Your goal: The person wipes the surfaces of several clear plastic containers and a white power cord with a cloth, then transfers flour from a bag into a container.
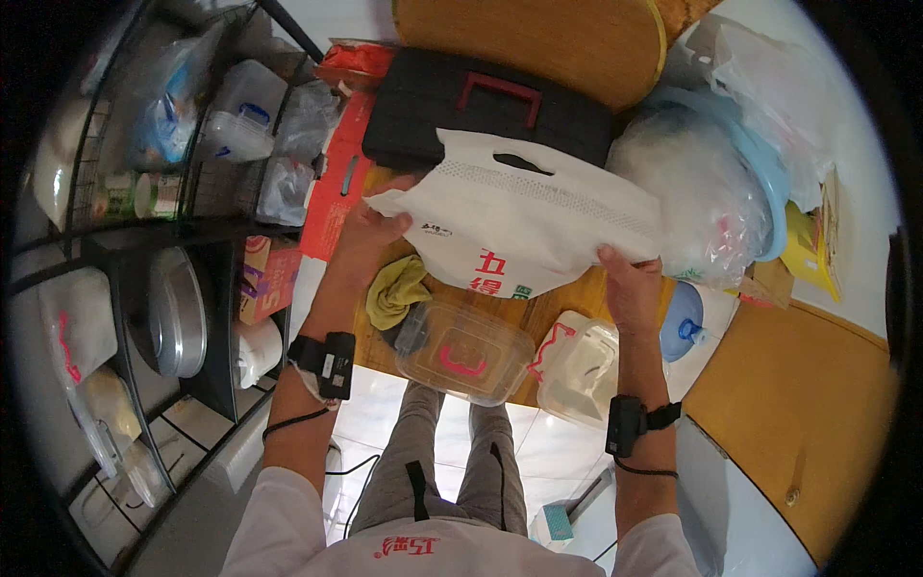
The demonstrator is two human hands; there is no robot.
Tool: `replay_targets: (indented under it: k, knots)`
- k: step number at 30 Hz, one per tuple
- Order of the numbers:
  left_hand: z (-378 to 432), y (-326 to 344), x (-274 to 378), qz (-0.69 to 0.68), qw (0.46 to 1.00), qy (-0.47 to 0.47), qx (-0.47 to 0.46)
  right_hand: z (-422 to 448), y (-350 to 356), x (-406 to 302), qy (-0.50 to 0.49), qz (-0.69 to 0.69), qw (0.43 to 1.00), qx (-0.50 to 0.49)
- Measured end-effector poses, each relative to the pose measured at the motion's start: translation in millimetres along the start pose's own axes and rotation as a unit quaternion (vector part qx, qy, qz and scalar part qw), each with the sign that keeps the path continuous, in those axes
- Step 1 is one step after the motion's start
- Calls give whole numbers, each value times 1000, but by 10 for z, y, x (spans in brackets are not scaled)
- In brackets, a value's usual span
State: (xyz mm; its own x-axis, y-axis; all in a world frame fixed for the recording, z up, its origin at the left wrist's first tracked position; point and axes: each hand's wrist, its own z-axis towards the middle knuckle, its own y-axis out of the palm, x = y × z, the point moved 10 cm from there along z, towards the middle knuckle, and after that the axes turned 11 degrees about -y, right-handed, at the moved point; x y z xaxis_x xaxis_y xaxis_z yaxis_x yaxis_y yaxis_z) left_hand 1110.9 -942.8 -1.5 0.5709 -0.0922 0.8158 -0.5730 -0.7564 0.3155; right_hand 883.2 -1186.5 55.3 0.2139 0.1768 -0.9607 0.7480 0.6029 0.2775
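Note:
A white fabric-like bag with a cut-out handle and red and green print is spread between my hands. My left hand pinches its left edge, and my right hand grips its lower right side. Below the bag, a clear plastic lid with a pink handle lies at the wooden table's near edge. Beside the lid, under my right wrist, is a clear plastic container. A crumpled yellow-green cloth lies near my left forearm.
Behind the bag stands a black toolbox with a dark red handle. A red box is at left, beside a black shelf rack. Stuffed clear plastic bags and a light blue basin are at right, above a blue water jug.

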Motion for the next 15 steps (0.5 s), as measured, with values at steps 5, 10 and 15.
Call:
replay_targets:
  k: [5,10,15]
  knots:
    - [77,-93,-365,-11,999,-16,31,19,96,-34,-17,-29,999,11]
    - [95,-135,-527,-47,998,2,41,-142,159,109,2,-4,999,51]
    - [65,-178,-619,-110,990,23,80,-296,330,171,29,114,985,125]
